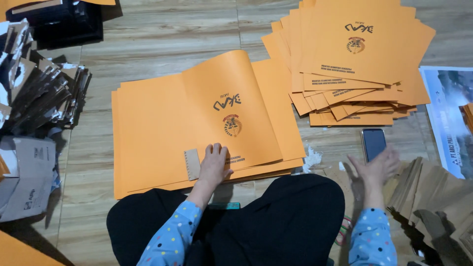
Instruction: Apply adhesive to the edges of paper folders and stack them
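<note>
Two hands work among orange folders (162, 128) on the floor (167, 34).
Left hand (214, 165) presses flat on a folder; right hand (377, 167), open and empty, hovers beside a phone (373, 143).

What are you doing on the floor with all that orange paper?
A person sits on the floor. The left hand presses on a curled orange sheet atop an open stack, beside a small tan card strip. The right hand hovers open near a phone and brown card pieces. A fanned pile of printed orange sheets lies beyond.

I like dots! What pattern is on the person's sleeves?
Light blue sleeves with coloured polka dots, seen best in the head view.
</note>
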